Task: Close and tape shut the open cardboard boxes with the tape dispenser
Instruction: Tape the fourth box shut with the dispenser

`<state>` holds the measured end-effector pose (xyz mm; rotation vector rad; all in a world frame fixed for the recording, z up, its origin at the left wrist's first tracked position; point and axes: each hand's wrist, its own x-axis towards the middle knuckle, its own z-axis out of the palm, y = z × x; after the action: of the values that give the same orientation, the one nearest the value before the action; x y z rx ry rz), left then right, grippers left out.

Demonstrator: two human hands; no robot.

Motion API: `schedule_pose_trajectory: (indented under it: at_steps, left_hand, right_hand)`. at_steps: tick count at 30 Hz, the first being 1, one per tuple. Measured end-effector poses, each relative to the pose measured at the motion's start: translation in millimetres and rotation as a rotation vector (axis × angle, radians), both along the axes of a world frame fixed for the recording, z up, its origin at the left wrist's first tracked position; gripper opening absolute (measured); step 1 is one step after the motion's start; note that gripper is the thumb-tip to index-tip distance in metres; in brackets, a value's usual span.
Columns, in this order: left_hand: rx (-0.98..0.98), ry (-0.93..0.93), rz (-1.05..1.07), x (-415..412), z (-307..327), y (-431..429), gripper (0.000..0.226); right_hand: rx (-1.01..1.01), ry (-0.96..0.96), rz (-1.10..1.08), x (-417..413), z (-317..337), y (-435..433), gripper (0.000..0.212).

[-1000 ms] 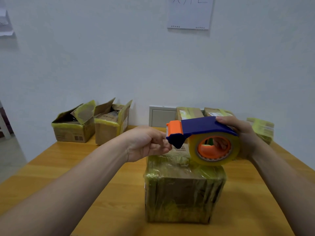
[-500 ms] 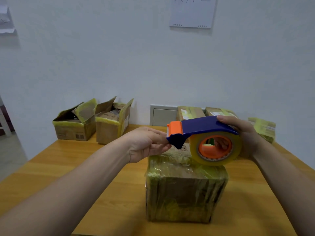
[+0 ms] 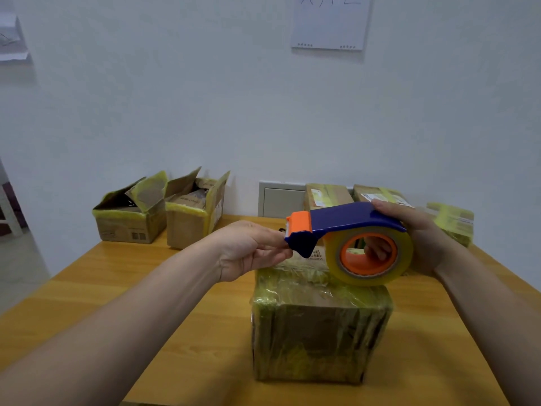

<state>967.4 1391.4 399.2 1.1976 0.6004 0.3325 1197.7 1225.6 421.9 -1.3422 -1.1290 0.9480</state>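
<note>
A person's right hand grips a blue and orange tape dispenser, fingers curled through the roll's core, just above a closed, tape-wrapped cardboard box on a wooden table. The left hand pinches thumb and fingertips together at the dispenser's orange front end. At the back left stand two open boxes: one with dark, unclear contents, the other holding brown packaging.

Soft, even indoor light, moderately bright; the white wall reads bluish-grey. A faint sheen lies on the tabletop, and shadows are weak. Wide-angle distortion stretches the frame edges. Focus is slightly soft overall.
</note>
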Motion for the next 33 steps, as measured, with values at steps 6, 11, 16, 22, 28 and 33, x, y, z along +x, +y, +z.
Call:
schedule_pose_trajectory:
  at_steps: [6, 11, 16, 22, 28, 33]
  left_hand:
    - [0.065, 0.005, 0.039, -2, 4, -2, 0.016]
    - [0.129, 0.035, 0.056, -8, 1, -5, 0.008]
    - [0.109, 0.069, 0.137, -25, -7, 7, 0.011]
    - [0.223, 0.136, 0.138, -29, -6, 6, 0.016]
    - [0.381, 0.217, 0.134, -28, -4, 5, 0.009]
    - [0.5, 0.285, 0.146, -24, -4, 3, 0.016]
  right_hand:
    - [0.027, 0.046, -0.051, -1, -1, -1, 0.038]
    - [0.052, -0.065, 0.031, -2, 5, 1, 0.045]
    - [0.072, -0.127, 0.002, 11, 18, -9, 0.031]
    - [0.032, -0.246, -0.017, 28, 24, -13, 0.059]
    - [-0.003, -0.436, -0.069, 20, 29, -5, 0.07]
    - [-0.023, -0.535, -0.052, 14, 36, 5, 0.08]
